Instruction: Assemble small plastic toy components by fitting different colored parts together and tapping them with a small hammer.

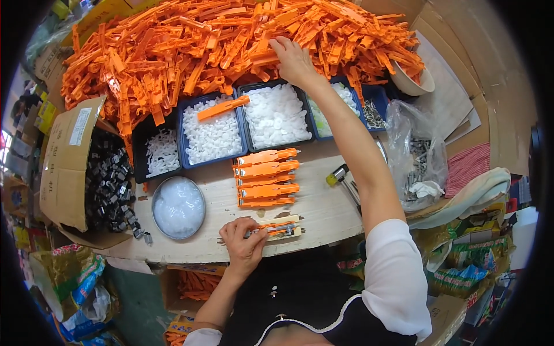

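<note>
At the table's near edge my left hand point(243, 245) is closed, its thumb and fingers pinching the left end of an orange plastic casing with metal parts point(281, 229). That casing lies on a small pale block point(298, 225); my fingers hide part of it. My right arm is stretched far forward. On the front of the heap of orange plastic casings point(213, 43), my right hand point(295, 63) has its fingers bent round one orange casing point(263, 56). Between the hands, several orange casings with metal ends point(266, 180) lie stacked in a row on the table.
Trays of small white pieces point(210, 135) and white discs point(276, 115) line the heap, a loose orange casing point(222, 108) across one. A bowl of clear jelly-like stuff point(179, 207) and a carton of black parts point(72, 167) stand left. Right are a yellow-tipped tool point(336, 175) and plastic bag point(412, 155).
</note>
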A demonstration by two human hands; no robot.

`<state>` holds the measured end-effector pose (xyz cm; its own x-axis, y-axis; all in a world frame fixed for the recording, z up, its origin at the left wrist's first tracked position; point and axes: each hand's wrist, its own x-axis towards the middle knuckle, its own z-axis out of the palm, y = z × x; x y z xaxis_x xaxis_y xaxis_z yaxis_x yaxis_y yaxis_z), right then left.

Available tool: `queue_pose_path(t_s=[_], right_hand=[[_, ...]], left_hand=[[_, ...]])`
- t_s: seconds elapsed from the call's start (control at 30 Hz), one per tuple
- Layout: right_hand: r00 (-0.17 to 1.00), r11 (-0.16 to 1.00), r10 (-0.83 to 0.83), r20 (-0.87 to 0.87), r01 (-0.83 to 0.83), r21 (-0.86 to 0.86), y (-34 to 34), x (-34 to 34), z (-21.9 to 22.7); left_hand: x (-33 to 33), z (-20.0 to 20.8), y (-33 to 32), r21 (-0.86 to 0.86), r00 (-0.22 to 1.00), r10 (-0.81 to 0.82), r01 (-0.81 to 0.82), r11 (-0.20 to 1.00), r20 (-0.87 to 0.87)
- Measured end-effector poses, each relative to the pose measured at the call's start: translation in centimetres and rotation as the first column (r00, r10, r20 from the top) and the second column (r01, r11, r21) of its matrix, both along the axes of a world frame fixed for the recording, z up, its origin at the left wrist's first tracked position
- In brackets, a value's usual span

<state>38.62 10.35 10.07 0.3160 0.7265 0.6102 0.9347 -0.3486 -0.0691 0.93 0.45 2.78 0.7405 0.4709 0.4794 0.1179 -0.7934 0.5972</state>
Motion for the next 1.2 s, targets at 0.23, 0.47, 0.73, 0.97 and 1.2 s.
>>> queue_pose_path(t_s=[0.23, 0.47, 0.73, 0.97, 1.2], right_hand=[[0.881, 0.918, -0.383, 0.276, 0.331, 0.217, -4.0, 5.7, 5.2], [0.82, 0.856, -0.458, 0.344, 0.511, -0.077, -6.0, 10.9, 5.5], [0.926, 0.941, -0.207, 0.315, 0.277, -0.193, -4.0, 7.8, 5.7], [0.997, 0.955, 0.011, 0.082, 0.014, -0.298, -4.1, 1.7, 3.8], [0.507, 0.794, 0.598, -0.621, -0.273, 0.543, -6.6, -1.2, 3.4]], left_hand=[[-0.1, -0.1, -0.3, -0.019, 1.0, 0.022, -0.022, 1.0, -0.008], [-0.3, -0.3, -0.5, 0.015, 1.0, 0.013, -0.013, 1.0, 0.013], [0.0, -0.3, -0.4, 0.006, 0.999, 0.025, -0.025, 1.0, 0.024], [-0.7, -0.4, -1.3, 0.032, 0.999, 0.023, -0.024, 0.999, 0.036], [-0.4, -1.6, -0.5, 0.113, 0.999, 0.024, -0.026, 0.993, 0.024]])
